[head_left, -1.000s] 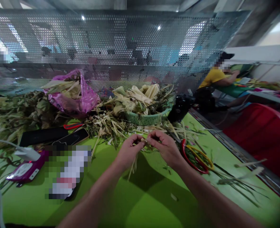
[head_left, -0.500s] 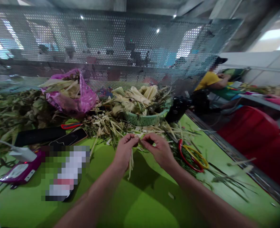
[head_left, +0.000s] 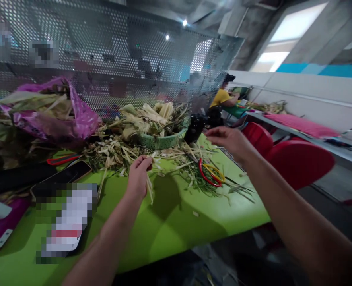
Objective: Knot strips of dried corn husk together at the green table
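Note:
My left hand [head_left: 138, 176] is closed on a small bundle of pale husk strips [head_left: 150, 188], with ends hanging below the fist and bits showing at the fingertips. Out to the right, my right hand [head_left: 228, 139] is raised above the table edge, fingers stretched toward a shiny black object [head_left: 193, 129]; nothing shows in them. Scissors [head_left: 210, 173] with red and yellow handles lie among green stalks between the hands. Behind them stands a green basket [head_left: 160, 142] heaped with dry, pale husks [head_left: 152, 117].
A pink plastic bag [head_left: 83, 115] of dry leaves stands at the back left. Phones [head_left: 77, 172], a red-handled tool [head_left: 62, 159] and a purple power strip [head_left: 11, 226] lie left on the green table [head_left: 176, 238]. A person in yellow [head_left: 222, 97] sits beyond; red chairs [head_left: 301, 163] stand right.
My right hand has left my left hand and swung out to the right. My left hand still holds the strips. The view has turned right, showing more of the chairs.

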Demonstrator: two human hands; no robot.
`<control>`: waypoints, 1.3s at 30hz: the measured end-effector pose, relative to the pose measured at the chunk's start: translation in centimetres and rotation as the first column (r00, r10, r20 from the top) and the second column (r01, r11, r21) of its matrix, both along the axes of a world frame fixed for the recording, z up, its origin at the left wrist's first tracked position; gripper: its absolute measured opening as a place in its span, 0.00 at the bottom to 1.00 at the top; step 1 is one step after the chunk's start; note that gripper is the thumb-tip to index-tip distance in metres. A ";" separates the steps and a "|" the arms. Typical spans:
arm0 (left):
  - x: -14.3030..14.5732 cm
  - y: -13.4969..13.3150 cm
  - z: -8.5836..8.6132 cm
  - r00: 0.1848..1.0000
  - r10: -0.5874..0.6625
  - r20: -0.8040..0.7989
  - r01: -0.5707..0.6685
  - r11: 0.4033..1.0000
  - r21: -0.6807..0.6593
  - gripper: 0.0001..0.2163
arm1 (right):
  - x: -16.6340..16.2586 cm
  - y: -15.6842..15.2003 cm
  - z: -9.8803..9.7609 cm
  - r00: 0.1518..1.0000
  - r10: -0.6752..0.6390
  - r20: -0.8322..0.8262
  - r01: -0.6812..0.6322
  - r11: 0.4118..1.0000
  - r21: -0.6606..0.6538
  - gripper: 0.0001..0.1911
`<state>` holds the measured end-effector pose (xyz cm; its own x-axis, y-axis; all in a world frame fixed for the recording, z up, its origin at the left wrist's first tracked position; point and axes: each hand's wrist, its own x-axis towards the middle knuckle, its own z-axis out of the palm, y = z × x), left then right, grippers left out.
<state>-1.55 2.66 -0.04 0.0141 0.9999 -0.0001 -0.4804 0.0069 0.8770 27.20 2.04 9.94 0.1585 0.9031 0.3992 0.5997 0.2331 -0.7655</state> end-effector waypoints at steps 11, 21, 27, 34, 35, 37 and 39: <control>-0.7 -0.2 1.4 0.997 -0.065 0.038 0.065 0.998 -0.004 0.07 | -6.7 -2.7 -8.4 0.744 0.206 0.635 -0.015 0.956 -0.293 0.08; -1.7 0.3 2.0 0.987 -0.132 0.087 0.137 0.989 -0.050 0.08 | -8.1 -1.5 -7.4 0.872 0.292 0.393 -0.142 0.919 -0.368 0.07; -2.1 0.5 2.1 0.974 -0.182 0.136 0.188 0.982 -0.032 0.09 | -8.4 -1.8 -5.1 0.930 0.262 -0.257 -0.351 0.839 -0.416 0.13; -2.4 1.1 1.8 0.924 -0.369 0.097 0.366 0.930 0.047 0.09 | -10.8 -0.4 -5.2 0.901 0.433 0.031 -0.380 0.821 -0.427 0.08; -2.7 1.4 1.8 0.937 -0.330 0.118 0.328 0.944 0.037 0.09 | -11.5 -0.1 -5.6 0.878 0.460 0.134 -0.371 0.830 -0.416 0.07; -3.4 1.9 1.8 0.952 -0.259 0.163 0.258 0.966 0.025 0.09 | -12.9 0.6 -6.8 0.823 0.476 0.309 -0.349 0.854 -0.385 0.07; -3.9 2.3 1.8 0.955 -0.222 0.198 0.222 0.975 0.021 0.09 | -14.5 1.0 -8.1 0.777 0.487 0.400 -0.364 0.865 -0.346 0.09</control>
